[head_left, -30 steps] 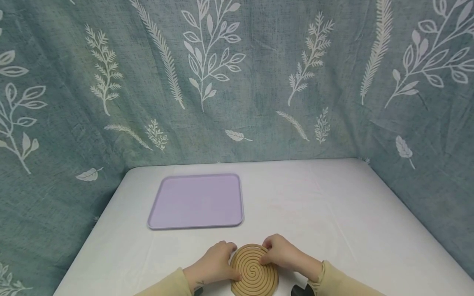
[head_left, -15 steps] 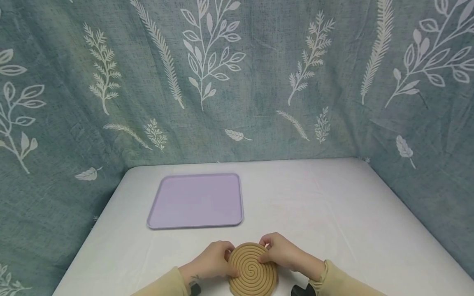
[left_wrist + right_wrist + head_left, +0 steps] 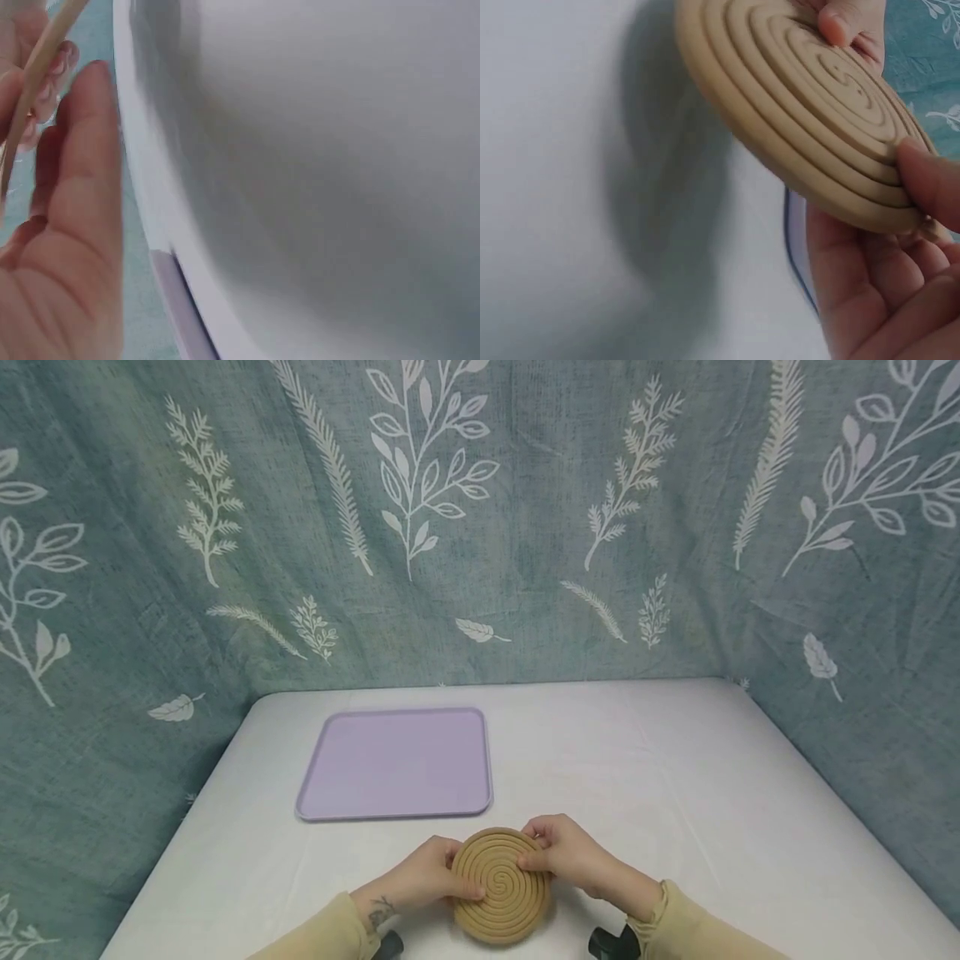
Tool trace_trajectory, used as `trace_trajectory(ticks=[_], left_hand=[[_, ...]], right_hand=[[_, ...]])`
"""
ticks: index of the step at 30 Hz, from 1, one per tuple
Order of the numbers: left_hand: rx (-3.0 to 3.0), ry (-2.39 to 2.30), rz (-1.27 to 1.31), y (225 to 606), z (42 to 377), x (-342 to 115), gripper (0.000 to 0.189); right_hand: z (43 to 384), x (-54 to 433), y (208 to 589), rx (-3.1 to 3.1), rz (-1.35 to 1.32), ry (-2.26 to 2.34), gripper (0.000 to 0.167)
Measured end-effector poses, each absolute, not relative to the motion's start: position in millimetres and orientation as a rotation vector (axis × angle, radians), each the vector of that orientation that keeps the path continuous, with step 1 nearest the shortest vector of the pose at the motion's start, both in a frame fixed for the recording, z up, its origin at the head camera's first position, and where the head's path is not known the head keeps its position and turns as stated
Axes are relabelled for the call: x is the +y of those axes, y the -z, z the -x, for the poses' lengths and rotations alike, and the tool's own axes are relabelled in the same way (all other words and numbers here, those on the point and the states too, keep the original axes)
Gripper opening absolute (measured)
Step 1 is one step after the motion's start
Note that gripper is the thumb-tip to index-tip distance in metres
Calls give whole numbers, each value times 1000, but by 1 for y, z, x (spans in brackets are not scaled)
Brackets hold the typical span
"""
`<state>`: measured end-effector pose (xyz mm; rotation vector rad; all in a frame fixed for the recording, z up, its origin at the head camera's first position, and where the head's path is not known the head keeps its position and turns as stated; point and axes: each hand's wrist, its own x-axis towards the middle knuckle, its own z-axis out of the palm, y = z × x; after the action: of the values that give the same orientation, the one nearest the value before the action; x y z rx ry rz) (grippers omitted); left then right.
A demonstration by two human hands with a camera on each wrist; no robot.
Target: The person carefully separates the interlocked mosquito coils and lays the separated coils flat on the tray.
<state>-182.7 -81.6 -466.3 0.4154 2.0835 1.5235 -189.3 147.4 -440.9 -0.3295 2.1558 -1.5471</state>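
Observation:
A round tan trivet (image 3: 501, 893) with spiral grooves is held up off the white table at the front middle, its shadow lying below. My left hand (image 3: 420, 875) pinches its left side, thumb on the grooved face. On the upper right edge, my right hand (image 3: 573, 857) pinches it likewise, fingers behind. The left wrist view catches the trivet (image 3: 41, 71) nearly edge-on beside my left hand (image 3: 75, 225). Seen from the right wrist, the trivet (image 3: 795, 105) is tilted, with my right hand (image 3: 892, 289) at its lower end.
A lavender tray (image 3: 397, 765) with a low rim lies on the white table (image 3: 637, 760), left of centre and beyond the hands. Behind and beside the table hangs a green-blue cloth (image 3: 525, 527) with white leaf patterns.
Both hands have raised the trivet and shifted it slightly left and away from the front edge, so more of its lower edge shows. The tray stays in place.

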Motion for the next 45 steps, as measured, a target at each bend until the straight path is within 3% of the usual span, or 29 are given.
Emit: trace_trajectory(ticks=[10, 23, 35, 45], left_hand=[[2114, -1775, -393, 447, 200, -82, 39], [2266, -1938, -419, 394, 238, -89, 30], [2565, -1967, -515, 338, 277, -87, 24], [2666, -1997, -449, 328, 292, -75, 28]], right_hand=[[205, 147, 421, 2248, 287, 1753, 17], [241, 133, 379, 2332, 409, 1923, 25], [281, 127, 338, 2609, 607, 1944, 20], [296, 125, 329, 2644, 585, 1992, 22]])
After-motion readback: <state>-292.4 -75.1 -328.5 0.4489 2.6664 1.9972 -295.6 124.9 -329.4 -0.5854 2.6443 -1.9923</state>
